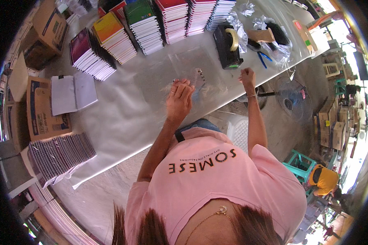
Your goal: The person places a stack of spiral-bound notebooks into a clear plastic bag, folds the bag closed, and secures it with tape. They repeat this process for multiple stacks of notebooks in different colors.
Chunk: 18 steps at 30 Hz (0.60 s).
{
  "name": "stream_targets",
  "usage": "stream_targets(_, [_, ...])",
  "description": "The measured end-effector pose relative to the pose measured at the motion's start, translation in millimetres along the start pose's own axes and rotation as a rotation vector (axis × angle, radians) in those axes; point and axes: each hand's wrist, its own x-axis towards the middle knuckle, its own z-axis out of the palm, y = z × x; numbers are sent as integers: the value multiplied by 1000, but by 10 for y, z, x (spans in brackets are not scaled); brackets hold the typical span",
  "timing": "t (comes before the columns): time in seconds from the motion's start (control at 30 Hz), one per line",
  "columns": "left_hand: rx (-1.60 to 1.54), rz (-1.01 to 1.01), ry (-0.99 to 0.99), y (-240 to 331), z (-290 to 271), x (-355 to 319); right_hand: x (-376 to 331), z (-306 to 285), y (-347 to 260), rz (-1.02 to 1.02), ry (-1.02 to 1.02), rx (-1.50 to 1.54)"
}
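My left hand (180,98) is on a clear plastic bag (212,83) that lies flat on the covered table. Its fingers are bent and pressed together at the plastic, and a ring shows on one of them. Past the table's near edge, to the right, my right hand (247,76) is raised with its fingers pinched closed. Whatever it may hold is too small to make out. Just beyond that hand stands a black tape dispenser (224,51) with a roll of tape (233,39).
Stacks of spiral notebooks (145,30) line the far side. At left are an open notebook (73,94), cardboard boxes (47,106) and a wrapped row of notebooks (61,155). Blue-handled scissors (263,59) and crumpled plastic (241,30) lie far right. A floor fan (290,102) stands beyond the edge.
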Motion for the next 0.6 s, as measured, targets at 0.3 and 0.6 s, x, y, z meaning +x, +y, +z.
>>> stream_targets(0.3, [29,42,18,-79,39,-72,-1242,530,-1298,131,-272,539])
stream_targets(0.6, [12,62,-8,-120,23,-79,-1460,914,-1736,131,-257,406])
